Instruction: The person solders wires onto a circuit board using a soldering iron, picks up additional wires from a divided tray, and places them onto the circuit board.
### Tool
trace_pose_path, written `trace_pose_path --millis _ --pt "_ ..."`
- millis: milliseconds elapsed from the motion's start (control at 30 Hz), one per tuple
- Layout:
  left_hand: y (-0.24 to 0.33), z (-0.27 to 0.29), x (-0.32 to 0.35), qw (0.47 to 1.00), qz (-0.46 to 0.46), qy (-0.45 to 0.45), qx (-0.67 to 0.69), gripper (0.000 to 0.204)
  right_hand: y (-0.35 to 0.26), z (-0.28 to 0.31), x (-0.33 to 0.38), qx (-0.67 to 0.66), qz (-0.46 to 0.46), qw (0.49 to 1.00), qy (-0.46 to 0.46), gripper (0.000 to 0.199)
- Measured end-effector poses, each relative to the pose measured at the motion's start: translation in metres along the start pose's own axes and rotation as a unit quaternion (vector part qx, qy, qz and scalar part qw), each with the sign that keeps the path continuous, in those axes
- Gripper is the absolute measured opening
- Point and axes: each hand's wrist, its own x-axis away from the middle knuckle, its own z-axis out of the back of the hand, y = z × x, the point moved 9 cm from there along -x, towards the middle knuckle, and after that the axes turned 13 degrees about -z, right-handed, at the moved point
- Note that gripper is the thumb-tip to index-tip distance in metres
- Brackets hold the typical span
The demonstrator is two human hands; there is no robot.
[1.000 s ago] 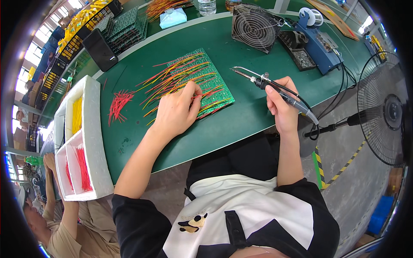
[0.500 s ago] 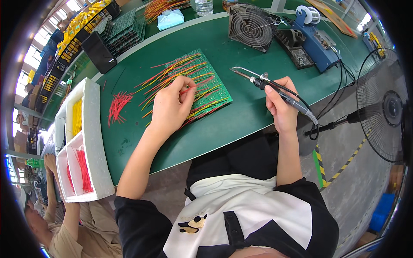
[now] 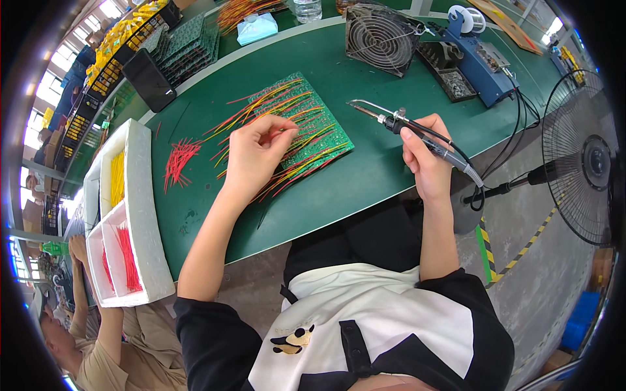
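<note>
My left hand (image 3: 255,156) reaches over the green circuit board panel (image 3: 329,133), thumb and index finger pinched together at its wires. What the pinch holds is too small to make out. Red and yellow wires (image 3: 261,104) rise from the board in rows, slanting left past the hand, which hides some of them. In my right hand (image 3: 430,159) is a soldering iron (image 3: 417,133) with a thin guide tube along its tip, held off the board's right side. Its tip points left and touches nothing.
A pile of red wires (image 3: 181,161) lies left of the board, beside a white foam box (image 3: 147,215) of yellow and red wires. Behind stand a fan (image 3: 381,40) and a blue solder feeder (image 3: 482,72). A standing fan (image 3: 590,159) is at right; a person (image 3: 98,345) sits at left.
My left fingers have shifted slightly up and closed tighter; the red wire seen at them before no longer shows there. The soldering iron has hardly moved.
</note>
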Motion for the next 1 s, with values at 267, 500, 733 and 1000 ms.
trace_pose_path --millis 267,500,733,1000 --pt "0.012 -0.009 -0.008 0.995 -0.046 -0.031 -0.085 0.007 -0.001 -0.001 0.000 0.008 0.002 1.000 -0.003 0.019" --pt "0.010 -0.007 -0.007 0.994 -0.084 -0.003 -0.067 0.008 0.000 -0.001 0.000 0.002 0.003 1.000 -0.003 0.019" --pt "0.006 -0.008 -0.007 0.997 -0.053 -0.014 -0.048 0.010 0.001 0.001 0.000 -0.003 0.001 1.000 -0.006 0.020" --pt "0.002 -0.007 -0.005 0.997 -0.061 -0.008 -0.039 0.010 0.000 -0.001 0.000 0.002 0.000 1.000 -0.006 0.020"
